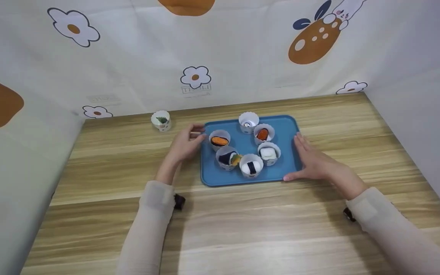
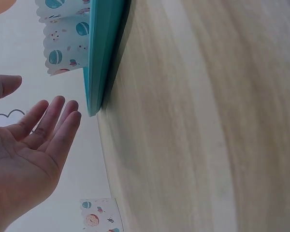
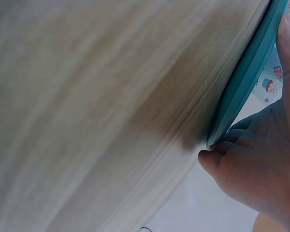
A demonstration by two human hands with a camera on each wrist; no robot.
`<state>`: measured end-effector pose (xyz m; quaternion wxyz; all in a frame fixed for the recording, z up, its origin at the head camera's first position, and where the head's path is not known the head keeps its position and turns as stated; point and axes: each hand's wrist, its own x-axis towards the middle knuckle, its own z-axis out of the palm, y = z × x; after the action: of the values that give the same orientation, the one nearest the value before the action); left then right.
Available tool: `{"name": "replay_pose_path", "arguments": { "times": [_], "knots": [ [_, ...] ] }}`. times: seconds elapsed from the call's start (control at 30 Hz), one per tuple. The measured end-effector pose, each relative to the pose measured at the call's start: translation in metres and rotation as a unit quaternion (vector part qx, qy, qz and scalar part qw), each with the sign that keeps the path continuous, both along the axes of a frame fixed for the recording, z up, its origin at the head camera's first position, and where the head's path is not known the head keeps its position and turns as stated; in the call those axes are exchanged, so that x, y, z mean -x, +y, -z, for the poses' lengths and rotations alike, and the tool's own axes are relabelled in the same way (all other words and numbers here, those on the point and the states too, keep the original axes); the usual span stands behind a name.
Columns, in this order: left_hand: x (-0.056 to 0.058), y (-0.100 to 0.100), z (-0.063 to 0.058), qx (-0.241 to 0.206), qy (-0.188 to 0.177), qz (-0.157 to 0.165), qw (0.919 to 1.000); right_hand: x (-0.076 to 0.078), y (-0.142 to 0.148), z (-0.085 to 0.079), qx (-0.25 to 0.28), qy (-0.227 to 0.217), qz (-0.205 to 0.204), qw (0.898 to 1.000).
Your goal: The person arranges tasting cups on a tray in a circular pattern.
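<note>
A blue tray (image 1: 288,126) lies on the wooden table and bears several paper cups. They hold small pieces like toy sushi: an orange-topped one (image 1: 219,141), a dark one with yellow (image 1: 227,157), a white one with a black band (image 1: 251,167), a white block (image 1: 268,153) and a red one (image 1: 262,134). Deep inside the back cup (image 1: 248,120), the contents are hard to make out. My left hand (image 1: 185,143) is beside the tray's left edge, fingers loosely bent and holding nothing. Along the right edge, my right hand (image 1: 315,162) touches the tray, thumb at its front corner.
Behind the tray on the left, another paper cup (image 1: 161,121) with something green in it stands on the table (image 1: 243,221). Patterned sheets (image 1: 235,46) hang behind the table and at both sides.
</note>
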<state>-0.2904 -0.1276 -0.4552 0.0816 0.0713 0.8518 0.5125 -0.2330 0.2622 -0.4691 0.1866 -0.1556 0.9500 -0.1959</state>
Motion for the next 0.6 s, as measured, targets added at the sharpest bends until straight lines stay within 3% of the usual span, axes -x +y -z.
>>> {"name": "replay_pose_path", "arguments": {
  "times": [0.3,0.6],
  "knots": [
    [-0.002,-0.010,0.001,-0.020,0.000,-0.010,0.9998,0.001,0.001,0.001,0.009,0.004,-0.002,1.000],
    [-0.001,-0.022,0.001,-0.010,-0.005,-0.029,0.9995,0.001,0.000,0.001,0.002,0.003,-0.002,1.000]
  ]
}}
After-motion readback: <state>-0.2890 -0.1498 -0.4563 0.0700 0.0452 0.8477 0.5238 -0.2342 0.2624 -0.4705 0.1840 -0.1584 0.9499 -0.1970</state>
